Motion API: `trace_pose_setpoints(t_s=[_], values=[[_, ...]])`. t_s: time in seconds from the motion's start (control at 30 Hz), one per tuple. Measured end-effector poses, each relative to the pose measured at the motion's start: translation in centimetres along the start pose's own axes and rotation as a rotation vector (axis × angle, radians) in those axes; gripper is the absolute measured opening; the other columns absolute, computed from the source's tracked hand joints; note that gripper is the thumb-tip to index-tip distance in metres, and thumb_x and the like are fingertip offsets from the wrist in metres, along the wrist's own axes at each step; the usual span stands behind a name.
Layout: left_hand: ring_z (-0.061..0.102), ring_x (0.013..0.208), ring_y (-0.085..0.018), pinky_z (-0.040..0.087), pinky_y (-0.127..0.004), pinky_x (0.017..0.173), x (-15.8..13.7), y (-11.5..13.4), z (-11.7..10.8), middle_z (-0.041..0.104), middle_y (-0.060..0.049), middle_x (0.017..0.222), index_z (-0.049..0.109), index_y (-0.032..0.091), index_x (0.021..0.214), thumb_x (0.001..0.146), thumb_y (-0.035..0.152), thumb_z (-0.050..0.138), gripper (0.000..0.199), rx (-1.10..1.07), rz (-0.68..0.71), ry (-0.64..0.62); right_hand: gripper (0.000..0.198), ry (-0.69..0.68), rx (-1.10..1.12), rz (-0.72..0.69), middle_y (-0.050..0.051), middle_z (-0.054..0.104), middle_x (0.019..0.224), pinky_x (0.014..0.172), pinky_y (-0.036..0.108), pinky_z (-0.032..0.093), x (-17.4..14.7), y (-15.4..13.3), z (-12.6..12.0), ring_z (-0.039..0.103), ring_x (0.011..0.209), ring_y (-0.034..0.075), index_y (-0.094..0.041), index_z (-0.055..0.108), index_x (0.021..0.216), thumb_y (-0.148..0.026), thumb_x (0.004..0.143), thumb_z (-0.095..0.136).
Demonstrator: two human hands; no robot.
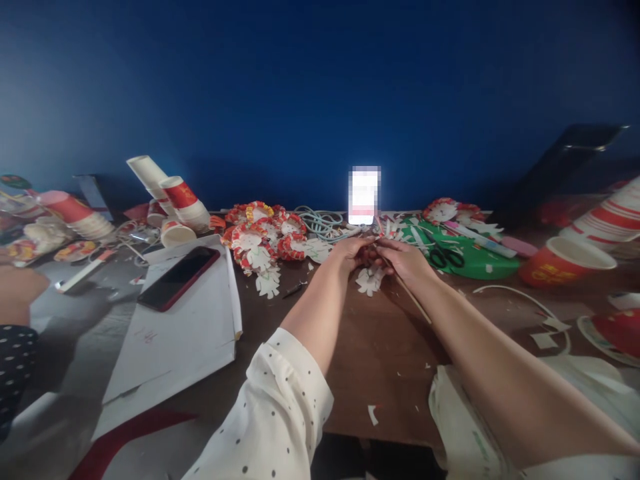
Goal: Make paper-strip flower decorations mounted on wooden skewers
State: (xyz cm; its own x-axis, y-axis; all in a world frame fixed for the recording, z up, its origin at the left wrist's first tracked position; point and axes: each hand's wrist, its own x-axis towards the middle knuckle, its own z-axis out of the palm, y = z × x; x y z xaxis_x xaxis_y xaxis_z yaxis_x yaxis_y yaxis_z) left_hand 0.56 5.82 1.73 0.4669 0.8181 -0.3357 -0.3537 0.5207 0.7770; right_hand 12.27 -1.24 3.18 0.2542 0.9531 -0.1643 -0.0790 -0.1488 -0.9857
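Note:
My left hand (351, 253) and my right hand (404, 260) meet over the brown table, fingers closed and nearly touching. A thin pale stick (416, 303) slants from under my right hand toward the table's front. Just below my fingers shows a white paper cutout (369, 283) with a lobed edge; whether it is held or lies on the table, I cannot tell. What my left fingers pinch is hidden. Behind my hands stands a bright phone screen (364, 195). To the left lie red-and-white paper cup crafts (254, 241) with white cutouts.
Black-handled scissors (447, 258) lie on green material (483, 265) at right, near a red paper cup (565, 261). A dark phone (179, 278) rests on white sheets (167, 340) at left. Stacked cups (186, 202) lean behind. Another person's arm (20, 287) enters at far left.

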Motion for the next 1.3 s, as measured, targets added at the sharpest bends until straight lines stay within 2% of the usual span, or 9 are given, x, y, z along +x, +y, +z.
trace_pose_setpoints(t_s=[0.27,0.4,0.57,0.67,0.93,1.3], values=[[0.056,0.044,-0.01,0.047,-0.023,0.05,-0.7,0.1,0.6,0.062,-0.002,0.06,0.063,0.011,0.084,0.089,0.008,0.063,0.006,-0.011,0.014,0.03,0.038,-0.064,-0.035,-0.044,0.003,0.071,0.067,0.042,0.02,0.038,-0.2,0.0,-0.4,0.064,0.06,0.015,-0.015,0.077,0.11,-0.018,0.072,0.071],[0.055,0.044,-0.009,0.046,-0.022,0.05,-1.0,0.1,0.8,0.062,-0.002,0.06,0.063,0.011,0.082,0.089,0.009,0.063,0.008,-0.02,0.02,0.019,0.038,-0.044,-0.101,-0.049,0.003,0.071,0.067,0.044,0.022,0.041,-0.4,-0.2,-0.5,0.065,0.06,0.016,-0.015,0.078,0.111,-0.021,0.074,0.072],[0.049,0.044,-0.006,0.043,-0.02,0.05,-0.7,0.3,0.6,0.06,-0.001,0.06,0.065,0.01,0.082,0.085,0.008,0.07,0.006,0.001,0.0,0.089,0.044,-0.025,-0.133,-0.057,0.002,0.071,0.066,0.046,0.022,0.044,-0.4,-0.2,-0.6,0.065,0.059,0.016,-0.016,0.076,0.119,-0.019,0.076,0.07],[0.048,0.045,-0.005,0.043,-0.019,0.05,-0.4,0.3,0.5,0.059,0.0,0.059,0.066,0.01,0.082,0.081,0.009,0.075,0.01,-0.002,-0.014,0.104,0.046,-0.042,-0.148,-0.07,0.002,0.07,0.065,0.046,0.022,0.044,-0.2,0.1,-0.8,0.065,0.059,0.015,-0.016,0.074,0.123,-0.019,0.077,0.07],[0.044,0.042,-0.003,0.038,-0.015,0.045,-0.6,0.3,1.0,0.055,0.001,0.056,0.064,0.011,0.079,0.083,0.008,0.073,0.01,-0.007,-0.021,0.169,0.048,-0.052,-0.176,-0.112,0.003,0.072,0.071,0.043,0.021,0.041,0.3,0.6,-1.2,0.062,0.056,0.013,-0.017,0.073,0.126,-0.02,0.077,0.069],[0.051,0.048,-0.005,0.037,-0.014,0.044,-0.7,0.4,0.6,0.059,-0.001,0.06,0.066,0.01,0.078,0.08,0.01,0.077,0.011,-0.065,-0.037,0.118,0.044,-0.047,-0.169,-0.085,-0.001,0.068,0.066,0.045,0.022,0.039,-0.4,-0.2,-0.7,0.055,0.052,0.012,-0.021,0.074,0.12,-0.02,0.076,0.071]])
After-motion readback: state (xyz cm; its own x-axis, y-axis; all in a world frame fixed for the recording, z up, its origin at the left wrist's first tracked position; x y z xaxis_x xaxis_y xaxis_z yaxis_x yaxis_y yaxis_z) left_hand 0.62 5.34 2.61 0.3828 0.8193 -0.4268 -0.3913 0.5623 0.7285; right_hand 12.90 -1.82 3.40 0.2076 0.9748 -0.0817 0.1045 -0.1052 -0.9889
